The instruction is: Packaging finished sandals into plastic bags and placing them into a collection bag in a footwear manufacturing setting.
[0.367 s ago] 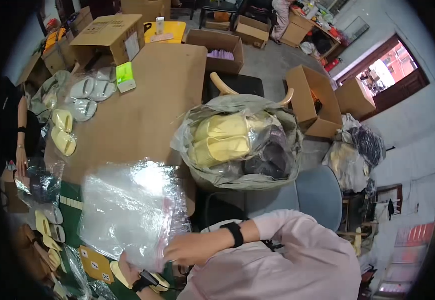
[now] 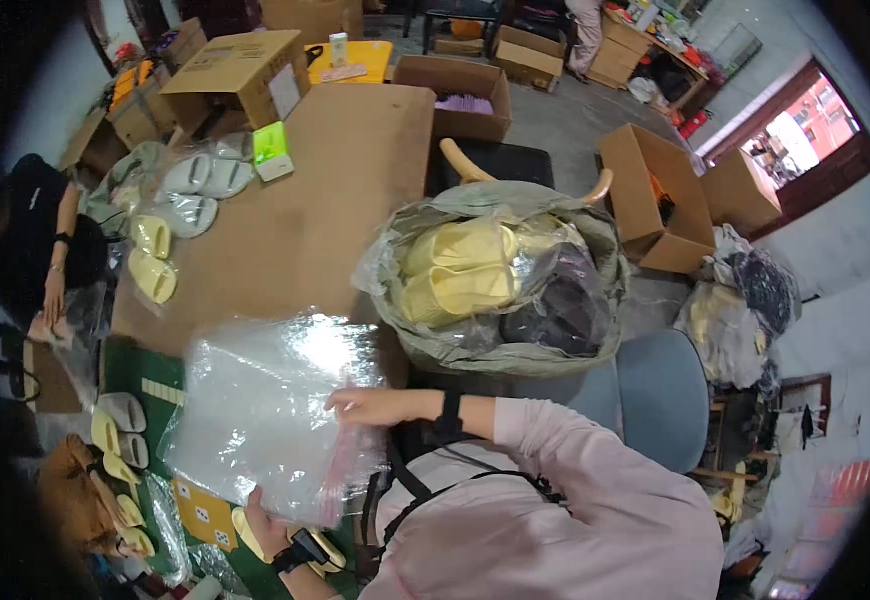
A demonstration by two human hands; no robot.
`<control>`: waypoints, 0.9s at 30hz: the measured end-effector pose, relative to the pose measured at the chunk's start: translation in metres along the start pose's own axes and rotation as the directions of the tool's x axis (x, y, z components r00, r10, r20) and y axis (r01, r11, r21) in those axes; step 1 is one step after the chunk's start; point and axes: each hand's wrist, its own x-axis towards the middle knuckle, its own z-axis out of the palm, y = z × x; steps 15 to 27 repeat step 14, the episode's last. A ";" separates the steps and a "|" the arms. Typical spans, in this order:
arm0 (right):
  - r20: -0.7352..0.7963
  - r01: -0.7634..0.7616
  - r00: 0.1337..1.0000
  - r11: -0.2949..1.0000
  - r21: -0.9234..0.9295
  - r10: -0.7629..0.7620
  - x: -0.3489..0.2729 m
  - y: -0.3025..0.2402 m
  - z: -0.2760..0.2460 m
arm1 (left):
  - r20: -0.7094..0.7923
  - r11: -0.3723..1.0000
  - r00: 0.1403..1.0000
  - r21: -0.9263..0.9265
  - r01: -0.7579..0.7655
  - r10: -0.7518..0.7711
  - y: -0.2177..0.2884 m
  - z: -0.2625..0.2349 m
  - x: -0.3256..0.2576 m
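A stack of clear plastic bags [image 2: 255, 420] with pinkish right edges lies over the near end of the table, shining under the light. My left hand [image 2: 269, 530] grips its near edge, thumb on top, the other fingers partly hidden. At the right edge, my right hand [image 2: 380, 405] reaches across with its fingers bent together on the plastic; how many layers it pinches I cannot tell. Beside and beneath my left wrist are pale yellow slippers [image 2: 329, 552], partly covered. A mustard card with white squares [image 2: 203, 517] lies left of that hand on the green mat [image 2: 125, 370].
A large sack [image 2: 425, 355] of bagged yellow and dark slippers stands right of the brown tabletop [image 2: 305, 210]. Bagged grey slippers [image 2: 190, 212] and a green-white box [image 2: 272, 150] lie farther back. Co-workers' hands [image 2: 53, 295] are at the left. An open carton [image 2: 655, 195] stands right.
My right hand has moved up and away along the bags' right edge. My left hand stays at the near edge. The whole view has shifted slightly right.
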 end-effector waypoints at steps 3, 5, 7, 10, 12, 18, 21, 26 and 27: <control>-0.056 0.041 0.995 0.851 -0.524 -0.082 -0.010 0.031 -0.033 | -0.018 0.984 0.985 -0.038 -0.175 0.174 0.006 0.012 -0.015; -0.155 -0.021 0.987 0.912 -0.410 -0.047 -0.029 0.023 -0.044 | -0.054 0.967 0.972 -0.107 -0.232 0.227 0.013 0.029 -0.025; -0.345 -0.092 0.938 0.986 -0.141 0.038 -0.048 0.006 -0.050 | -0.047 0.955 0.975 -0.196 -0.220 0.215 0.030 0.066 -0.047; -0.641 -0.139 0.767 0.981 -0.134 0.021 -0.053 0.062 -0.084 | -0.012 0.910 0.941 -0.251 -0.331 0.339 0.020 0.053 -0.012; -0.661 -0.183 0.748 0.976 -0.116 0.061 -0.065 0.027 -0.094 | -0.003 0.879 0.917 -0.281 -0.385 0.400 0.023 0.071 -0.006; -0.740 -0.214 0.636 0.971 0.102 0.218 -0.069 0.051 -0.122 | 0.164 0.829 0.840 -0.341 -0.443 0.517 0.037 0.122 -0.030; -0.740 -0.214 0.636 0.971 0.102 0.218 -0.069 0.051 -0.122 | 0.164 0.829 0.840 -0.341 -0.443 0.517 0.037 0.122 -0.030; -0.740 -0.214 0.636 0.971 0.102 0.218 -0.069 0.051 -0.122 | 0.164 0.829 0.840 -0.341 -0.443 0.517 0.037 0.122 -0.030; -0.740 -0.214 0.636 0.971 0.102 0.218 -0.069 0.051 -0.122 | 0.164 0.829 0.840 -0.341 -0.443 0.517 0.037 0.122 -0.030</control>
